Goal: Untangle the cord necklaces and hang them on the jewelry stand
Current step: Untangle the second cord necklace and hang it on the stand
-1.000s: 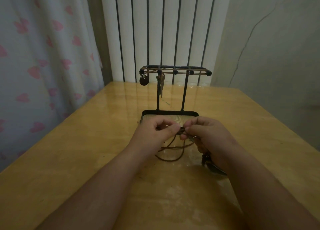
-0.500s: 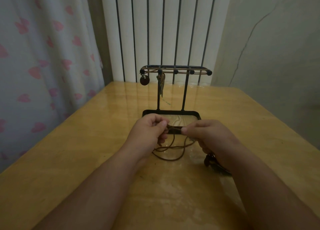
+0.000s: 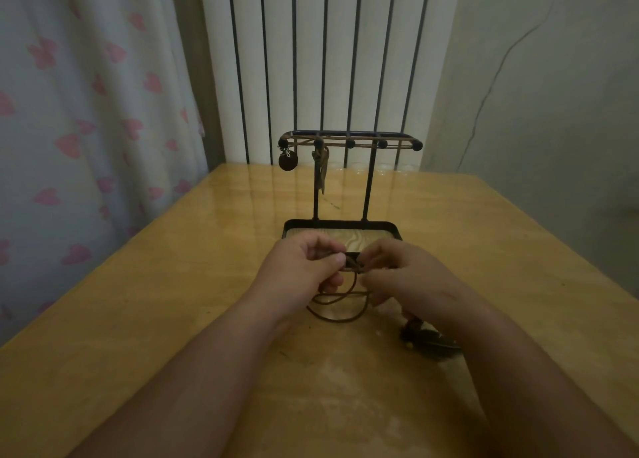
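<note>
A black metal jewelry stand (image 3: pixel 369 181) with a tray base stands mid-table. A round brown pendant (image 3: pixel 288 160) hangs from its left peg, and a long pendant (image 3: pixel 323 172) from the second peg. Just in front of the tray, my left hand (image 3: pixel 304 271) and my right hand (image 3: pixel 404 274) both pinch a knot of brown cord (image 3: pixel 352 265). Loops of that cord necklace (image 3: pixel 337 305) hang down onto the table between my hands. A dark pendant (image 3: pixel 427 342) lies on the table under my right wrist, partly hidden.
The wooden table (image 3: pixel 173 302) reaches a pink-heart curtain (image 3: pixel 86 112) on the left and a striped curtain (image 3: pixel 328 60) behind. A plain wall (image 3: pixel 553 112) runs along the right edge.
My hands drew slightly apart and then came close again at the knot, a little lower and nearer the tray. The cord loops below shifted a bit.
</note>
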Demonstrator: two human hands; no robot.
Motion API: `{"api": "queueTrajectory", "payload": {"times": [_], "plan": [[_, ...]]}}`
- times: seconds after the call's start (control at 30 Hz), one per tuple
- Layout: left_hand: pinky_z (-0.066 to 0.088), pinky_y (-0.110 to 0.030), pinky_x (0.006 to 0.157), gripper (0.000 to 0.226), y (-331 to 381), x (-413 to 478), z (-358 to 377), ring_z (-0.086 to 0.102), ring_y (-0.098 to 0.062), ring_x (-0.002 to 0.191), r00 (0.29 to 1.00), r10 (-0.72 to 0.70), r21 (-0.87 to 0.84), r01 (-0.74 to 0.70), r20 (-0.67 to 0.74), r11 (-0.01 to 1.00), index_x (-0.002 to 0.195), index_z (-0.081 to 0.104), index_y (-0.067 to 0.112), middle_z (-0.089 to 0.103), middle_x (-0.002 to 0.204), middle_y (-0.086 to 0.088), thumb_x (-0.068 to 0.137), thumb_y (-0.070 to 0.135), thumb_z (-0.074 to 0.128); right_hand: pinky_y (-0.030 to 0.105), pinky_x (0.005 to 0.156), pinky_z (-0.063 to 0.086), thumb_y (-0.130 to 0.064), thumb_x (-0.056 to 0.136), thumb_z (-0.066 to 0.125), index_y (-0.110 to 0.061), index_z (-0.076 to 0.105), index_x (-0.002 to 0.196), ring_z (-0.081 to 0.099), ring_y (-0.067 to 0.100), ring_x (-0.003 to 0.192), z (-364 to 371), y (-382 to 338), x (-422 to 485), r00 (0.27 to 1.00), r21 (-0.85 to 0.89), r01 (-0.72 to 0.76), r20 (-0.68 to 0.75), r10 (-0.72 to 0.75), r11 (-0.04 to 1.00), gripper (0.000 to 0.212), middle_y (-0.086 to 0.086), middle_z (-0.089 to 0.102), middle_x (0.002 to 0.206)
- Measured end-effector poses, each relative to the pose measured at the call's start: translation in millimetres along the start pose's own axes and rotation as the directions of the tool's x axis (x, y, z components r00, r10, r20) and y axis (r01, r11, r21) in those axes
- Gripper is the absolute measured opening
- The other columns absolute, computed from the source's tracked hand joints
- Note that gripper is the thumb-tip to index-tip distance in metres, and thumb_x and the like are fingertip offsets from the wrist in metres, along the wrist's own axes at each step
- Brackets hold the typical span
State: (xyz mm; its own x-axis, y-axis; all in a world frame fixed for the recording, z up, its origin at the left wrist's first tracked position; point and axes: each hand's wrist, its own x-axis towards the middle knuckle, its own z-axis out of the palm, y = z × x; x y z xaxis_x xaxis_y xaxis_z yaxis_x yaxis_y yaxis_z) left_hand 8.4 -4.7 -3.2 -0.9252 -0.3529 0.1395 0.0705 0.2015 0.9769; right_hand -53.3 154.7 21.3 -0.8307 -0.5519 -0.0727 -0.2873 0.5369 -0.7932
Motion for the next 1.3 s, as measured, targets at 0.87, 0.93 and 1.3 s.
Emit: {"api": "queueTrajectory", "payload": {"times": [0.87, 0.93, 1.3], "plan": [[0.042, -0.019, 0.064, 0.011, 9, 0, -3, 0.057, -0.01, 0.089, 0.977, 0.074, 0.234, -0.026, -0.2, 0.972, 0.102, 0.061, 0.027, 0.059, 0.103, 0.005, 0.093, 0.022, 0.062, 0.024, 0.049, 0.039, -0.018, 0.091, 0.063, -0.01, 0.069, 0.089, 0.056, 0.009, 0.054, -3, -2, -4, 0.995, 0.258, 0.095, -0.056, -0.084, 0.961, 0.01, 0.003, 0.075, 0.081], [0.039, -0.012, 0.057, 0.02, 11, -3, -3, 0.054, -0.006, 0.076, 0.973, 0.176, 0.317, -0.122, -0.147, 0.941, 0.089, 0.061, 0.029, 0.057, 0.09, 0.006, 0.087, 0.009, 0.064, 0.025, 0.048, 0.037, -0.017, 0.091, 0.062, -0.007, 0.069, 0.089, 0.053, 0.01, 0.054, -5, -1, -3, 0.998, 0.339, 0.052, -0.037, -0.042, 0.939, 0.012, 0.004, 0.074, 0.078], [0.048, -0.017, 0.065, 0.01, 7, -7, 3, 0.064, 0.001, 0.076, 0.981, 0.191, 0.285, -0.19, 0.023, 0.939, 0.084, 0.07, 0.034, 0.069, 0.077, 0.016, 0.088, 0.025, 0.07, 0.024, 0.047, 0.029, -0.019, 0.094, 0.059, -0.007, 0.069, 0.091, 0.044, 0.01, 0.051, -6, -2, -3, 0.999, 0.483, -0.044, 0.024, 0.038, 0.874, 0.016, 0.003, 0.065, 0.067]]}}
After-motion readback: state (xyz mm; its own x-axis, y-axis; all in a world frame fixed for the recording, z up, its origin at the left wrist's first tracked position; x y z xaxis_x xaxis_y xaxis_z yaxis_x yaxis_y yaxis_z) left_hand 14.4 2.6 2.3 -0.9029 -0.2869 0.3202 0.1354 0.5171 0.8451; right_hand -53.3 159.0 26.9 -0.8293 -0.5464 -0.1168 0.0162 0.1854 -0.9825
